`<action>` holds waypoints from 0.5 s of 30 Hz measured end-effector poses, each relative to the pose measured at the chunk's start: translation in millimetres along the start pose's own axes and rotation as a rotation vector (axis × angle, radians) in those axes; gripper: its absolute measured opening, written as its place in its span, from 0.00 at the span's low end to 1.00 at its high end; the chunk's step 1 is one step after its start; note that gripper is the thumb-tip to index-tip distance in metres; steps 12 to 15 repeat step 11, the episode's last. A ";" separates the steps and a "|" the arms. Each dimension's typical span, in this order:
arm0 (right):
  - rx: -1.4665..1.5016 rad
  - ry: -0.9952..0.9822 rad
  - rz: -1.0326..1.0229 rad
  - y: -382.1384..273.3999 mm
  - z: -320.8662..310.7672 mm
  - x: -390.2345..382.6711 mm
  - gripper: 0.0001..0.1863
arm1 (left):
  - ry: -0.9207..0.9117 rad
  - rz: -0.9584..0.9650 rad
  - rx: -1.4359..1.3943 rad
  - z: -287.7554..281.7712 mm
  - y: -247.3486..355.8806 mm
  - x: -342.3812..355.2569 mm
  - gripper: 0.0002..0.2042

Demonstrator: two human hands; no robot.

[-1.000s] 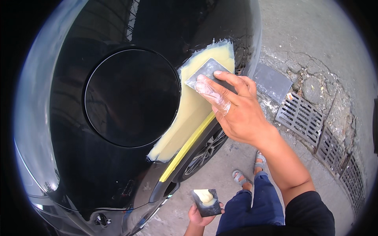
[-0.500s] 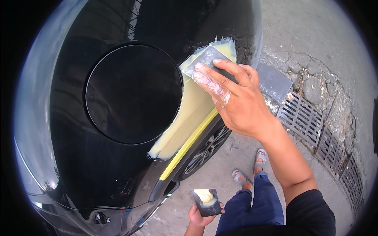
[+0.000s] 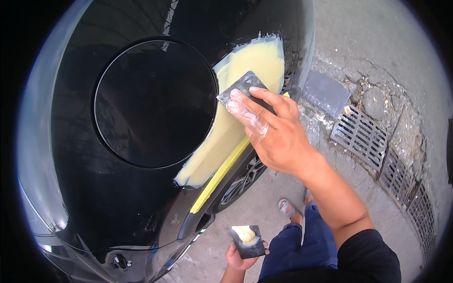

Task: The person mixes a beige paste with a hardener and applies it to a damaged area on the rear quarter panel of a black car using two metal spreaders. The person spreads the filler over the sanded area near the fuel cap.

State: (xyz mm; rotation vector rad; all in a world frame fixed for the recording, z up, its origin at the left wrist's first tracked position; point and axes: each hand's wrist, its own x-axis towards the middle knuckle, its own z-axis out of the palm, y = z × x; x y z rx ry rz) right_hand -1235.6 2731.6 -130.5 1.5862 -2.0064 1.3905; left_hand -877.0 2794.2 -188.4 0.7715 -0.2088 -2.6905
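My right hand point(image 3: 276, 129) grips a dark, flat filler spreader point(image 3: 245, 86), fingers laid along its top and clear film wrapped round one or two of them. The spreader lies against a broad patch of cream-yellow body filler point(image 3: 200, 155) on a glossy black car panel point(image 3: 127, 203). Low in the view, my left hand point(image 3: 238, 259) holds a small dark square plate point(image 3: 251, 249) from beneath. A mound of pale filler point(image 3: 244, 233) sits on that plate. Yellow masking tape point(image 3: 221, 177) follows the wheel-arch edge beside the patch.
Left of the patch is the round fuel flap point(image 3: 155, 104). Under the arch shows the car wheel point(image 3: 243, 181). Metal drain grates point(image 3: 361, 137), a grey slab point(image 3: 325, 92) and cracked concrete lie to the right. My sandalled foot point(image 3: 289, 207) stands below.
My right hand has drawn the spreader down toward me over the filler, uncovering the patch's smoothed upper end. My left hand and its plate have hardly moved.
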 end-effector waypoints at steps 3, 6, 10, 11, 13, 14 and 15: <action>0.043 0.046 0.022 -3.8 7.9 -9.6 0.24 | 0.008 0.002 0.021 -0.7 2.1 -0.9 0.34; 0.062 0.015 0.040 -10.3 12.6 -19.1 0.24 | 0.004 0.011 0.034 -0.9 5.8 -3.0 0.35; 0.082 -0.021 0.038 -15.1 19.8 -31.2 0.25 | -0.069 0.027 0.044 -3.6 16.0 -3.7 0.36; 0.096 -0.032 0.036 -15.8 22.3 -34.5 0.25 | -0.098 0.035 0.043 -3.6 18.4 -2.9 0.36; 0.096 -0.032 0.036 -15.8 22.3 -34.5 0.25 | -0.098 0.035 0.043 -3.6 18.4 -2.9 0.36; 0.096 -0.032 0.036 -15.8 22.3 -34.5 0.25 | -0.098 0.035 0.043 -3.6 18.4 -2.9 0.36; 0.096 -0.032 0.036 -15.8 22.3 -34.5 0.25 | -0.098 0.035 0.043 -3.6 18.4 -2.9 0.36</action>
